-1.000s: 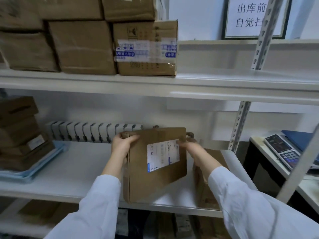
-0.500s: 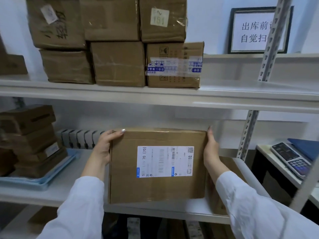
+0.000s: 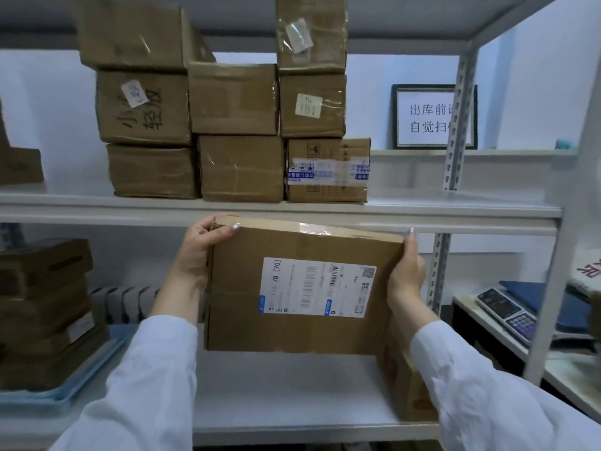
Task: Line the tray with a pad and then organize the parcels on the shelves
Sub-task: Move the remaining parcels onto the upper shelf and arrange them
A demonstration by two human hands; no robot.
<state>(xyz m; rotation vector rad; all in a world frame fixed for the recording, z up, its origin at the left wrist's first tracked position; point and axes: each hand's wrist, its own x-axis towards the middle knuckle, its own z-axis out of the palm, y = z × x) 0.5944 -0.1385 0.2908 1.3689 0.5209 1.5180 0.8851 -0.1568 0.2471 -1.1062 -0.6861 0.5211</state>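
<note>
I hold a flat brown parcel (image 3: 292, 242) with a white shipping label upright in front of the shelves, its top edge level with the upper shelf's front lip (image 3: 455, 216). My left hand (image 3: 198, 252) grips its top left corner, thumb curled over the front. My right hand (image 3: 406, 275) clasps the right edge, fingers behind the box. A blue tray (image 3: 81, 382) on the lower shelf at left carries a stack of dark brown parcels (image 3: 42, 304).
Several taped cartons (image 3: 240, 131) are stacked on the upper shelf at left and centre. Another brown box (image 3: 403, 385) stands on the lower shelf behind my right arm. A perforated upright post (image 3: 439, 275) stands right, with a scale (image 3: 507, 310) on a side table beyond.
The parcel has been turned to face me and lifted from the lower shelf up toward the upper shelf's edge. My view has tilted up, showing more stacked cartons.
</note>
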